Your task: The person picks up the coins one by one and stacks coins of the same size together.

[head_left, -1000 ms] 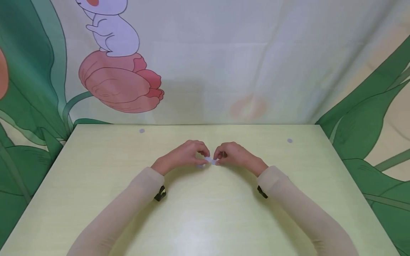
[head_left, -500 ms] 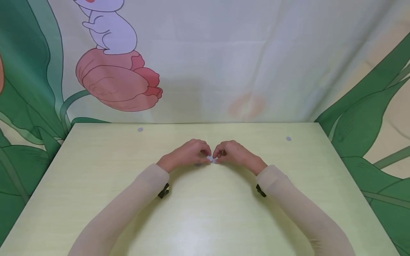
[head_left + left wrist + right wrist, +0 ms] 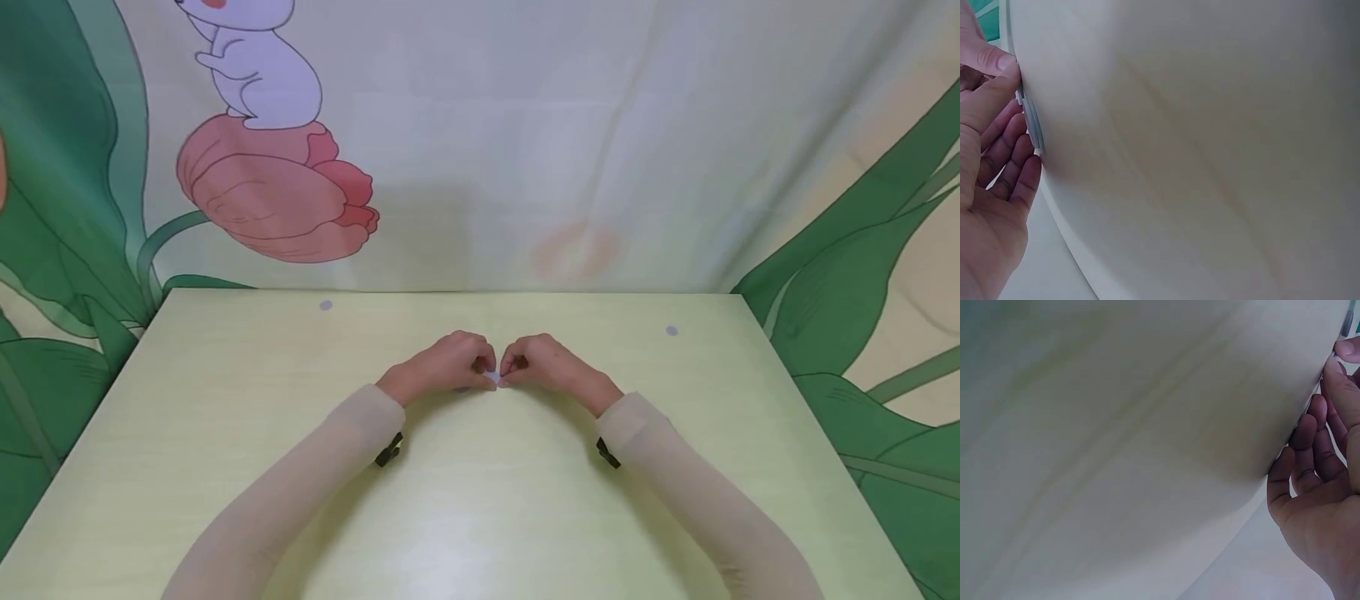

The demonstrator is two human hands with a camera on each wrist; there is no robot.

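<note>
Both hands meet over the middle of the pale green table [image 3: 480, 517]. My left hand [image 3: 480, 368] and my right hand [image 3: 512, 368] have their fingers curled and together pinch a small white piece [image 3: 492, 378] just above the tabletop. A small grey disc [image 3: 463, 389] lies on the table under the left hand. In the left wrist view that grey disc [image 3: 1033, 124] lies flat on the surface beside the curled fingers of the left hand [image 3: 1004, 131]. In the right wrist view the right hand [image 3: 1325, 456] has bent fingers; the piece is hidden there.
Two small grey dots sit near the far edge of the table, one at the left [image 3: 325, 306] and one at the right [image 3: 671, 331]. A printed cloth backdrop [image 3: 525, 150] with a tulip and leaves hangs right behind the table.
The two hands have drawn a little closer together, and less of the white piece shows between the fingertips. The arms stay in place.
</note>
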